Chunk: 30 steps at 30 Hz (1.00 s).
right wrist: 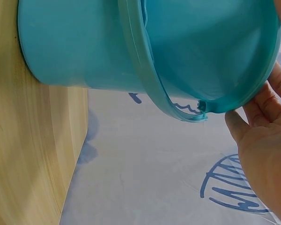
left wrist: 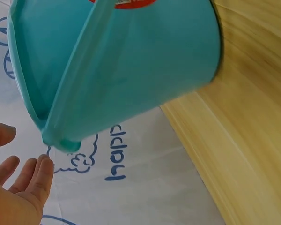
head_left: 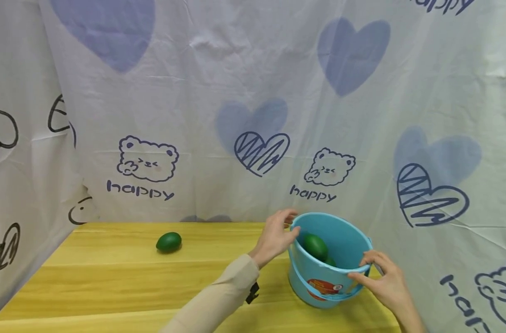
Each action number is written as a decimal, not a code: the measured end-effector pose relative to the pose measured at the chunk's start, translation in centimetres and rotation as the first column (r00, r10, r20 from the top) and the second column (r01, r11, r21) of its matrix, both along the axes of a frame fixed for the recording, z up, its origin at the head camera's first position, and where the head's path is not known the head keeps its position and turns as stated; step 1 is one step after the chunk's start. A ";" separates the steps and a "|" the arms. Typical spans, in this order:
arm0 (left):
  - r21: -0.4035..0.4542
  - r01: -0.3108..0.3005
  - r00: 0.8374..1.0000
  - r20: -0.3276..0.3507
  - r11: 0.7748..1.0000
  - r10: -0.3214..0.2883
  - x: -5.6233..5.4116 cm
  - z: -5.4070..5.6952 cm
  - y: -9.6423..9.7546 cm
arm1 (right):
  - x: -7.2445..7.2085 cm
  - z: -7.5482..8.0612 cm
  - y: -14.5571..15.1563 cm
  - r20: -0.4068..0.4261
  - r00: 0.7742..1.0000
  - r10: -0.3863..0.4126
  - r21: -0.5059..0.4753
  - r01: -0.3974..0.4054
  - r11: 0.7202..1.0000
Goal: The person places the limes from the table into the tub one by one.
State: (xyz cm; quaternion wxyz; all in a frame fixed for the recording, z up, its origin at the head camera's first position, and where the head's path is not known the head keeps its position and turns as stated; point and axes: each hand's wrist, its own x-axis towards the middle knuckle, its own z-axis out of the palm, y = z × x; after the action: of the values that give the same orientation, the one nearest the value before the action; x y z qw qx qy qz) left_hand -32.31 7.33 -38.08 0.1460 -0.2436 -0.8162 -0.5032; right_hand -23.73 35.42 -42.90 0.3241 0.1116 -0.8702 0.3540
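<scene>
A light-blue plastic bucket (head_left: 300, 282) stands on the table, its handle hanging down across the front over a red label. Inside lies a dark green oval fruit like an avocado (head_left: 315, 246), with part of another green one (head_left: 330, 262) below it. At the bucket's left side is my left hand (head_left: 275, 236), its fingers spread loosely close by the rim; a gap shows between them and the bucket in the left wrist view. My right hand (head_left: 388, 282) grips the rim at the right, thumb outside and fingers over the edge.
On the left of the wooden table (head_left: 123, 286) lies another green fruit (head_left: 168, 242). A pale curtain (head_left: 203, 152) printed with hearts and bears hangs behind the table and along its sides.
</scene>
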 end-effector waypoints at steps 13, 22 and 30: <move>-0.004 0.002 0.999 -0.049 1.000 -0.002 -0.8 -1.4 -5.4 | -0.1 0.2 -0.1 -0.024 1.000 0.003 0.004 -0.003 1.000; 0.036 -0.044 0.999 -0.022 0.998 0.045 -0.6 -3.2 -10.0 | -0.1 0.0 -0.2 -0.032 0.999 0.015 0.002 -0.015 1.000; 0.037 -0.071 0.997 0.007 0.997 0.070 -0.2 -4.4 -12.9 | -0.1 -0.1 -0.3 0.001 1.000 -0.015 0.005 0.015 1.000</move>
State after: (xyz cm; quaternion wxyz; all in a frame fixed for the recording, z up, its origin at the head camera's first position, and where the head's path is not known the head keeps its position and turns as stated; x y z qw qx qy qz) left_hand -32.51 -5.55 -42.45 0.1660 -0.2106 -0.8152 -0.5133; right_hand -23.80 35.09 -43.00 0.3259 0.1055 -0.8722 0.3492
